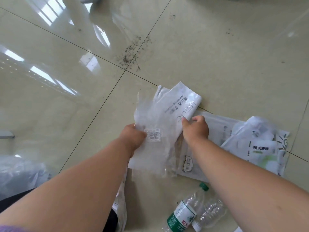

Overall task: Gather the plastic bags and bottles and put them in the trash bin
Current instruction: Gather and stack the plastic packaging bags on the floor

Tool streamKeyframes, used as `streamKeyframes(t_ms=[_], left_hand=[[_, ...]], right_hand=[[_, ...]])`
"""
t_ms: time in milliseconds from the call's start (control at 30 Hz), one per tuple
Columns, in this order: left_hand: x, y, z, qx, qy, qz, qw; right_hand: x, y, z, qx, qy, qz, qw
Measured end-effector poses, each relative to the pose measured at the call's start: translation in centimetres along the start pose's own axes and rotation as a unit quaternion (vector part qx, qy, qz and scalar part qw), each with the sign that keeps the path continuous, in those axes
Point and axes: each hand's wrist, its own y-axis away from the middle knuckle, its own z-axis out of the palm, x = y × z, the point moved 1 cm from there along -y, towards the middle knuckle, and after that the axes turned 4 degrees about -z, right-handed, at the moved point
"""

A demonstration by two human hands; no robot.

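Bottles [187, 213] on floor [66, 81] at 6 o'clock, under rt forearm. Both hands closed on bag stack [160, 124]: left hand [133, 137] at 9, right hand [195, 128] at 3. More bags [257, 144] at 3 o'clock, nearer rt. Bin not seen.

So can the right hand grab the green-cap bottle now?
Probably not yet: the right hand is busy pinching a plastic bag. The bottle lies uncovered below that arm, so nothing blocks it.
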Motion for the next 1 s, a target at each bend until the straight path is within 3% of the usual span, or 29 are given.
streamKeyframes(t_ms=[100,233,400,467,533,567,633,733,867,933,1000], left_hand=[[-0.8,-1.0,-1.6,0.019,0.000,-0.033,0.999],[-1.4,-1.6,-2.0,0.017,0.002,-0.040,0.999],[-1.1,-1.0,-2.0,-0.001,0.059,-0.027,0.998],[-0.8,-0.5,-2.0,-0.028,0.084,-0.034,0.995],[-0.6,0.0,-1.6,-0.061,0.101,-0.036,0.992],[-0.4,0.4,-1.1,-0.075,0.106,-0.032,0.991],[-0.1,1.2,0.4,-0.098,0.113,-0.018,0.989],[0.0,2.4,2.8,-0.133,0.121,-0.013,0.984],[0.7,3.2,4.8,-0.155,0.116,0.000,0.981],[1.1,3.4,5.2,-0.152,0.109,0.006,0.982],[1.6,3.6,5.6,-0.145,0.106,0.016,0.984]], right_hand=[[0.1,-1.3,0.4,-0.024,0.052,0.106,0.993],[0.2,-1.8,1.6,-0.057,0.071,0.063,0.994],[0.7,-1.8,-0.7,-0.086,-0.082,0.049,0.992],[1.6,-2.5,-4.0,-0.033,0.007,-0.010,0.999],[3.5,-3.1,-7.7,0.040,0.177,-0.034,0.983],[4.7,-2.9,-9.5,0.060,0.247,-0.003,0.967],[7.7,-2.4,-11.8,0.017,0.312,0.087,0.946],[12.3,-1.7,-12.1,-0.059,0.313,0.085,0.944],[13.7,-1.5,-11.7,-0.021,0.358,-0.020,0.933],[12.7,-0.9,-12.1,-0.032,0.374,-0.027,0.926],[10.8,-0.5,-12.7,-0.022,0.315,-0.022,0.949]])
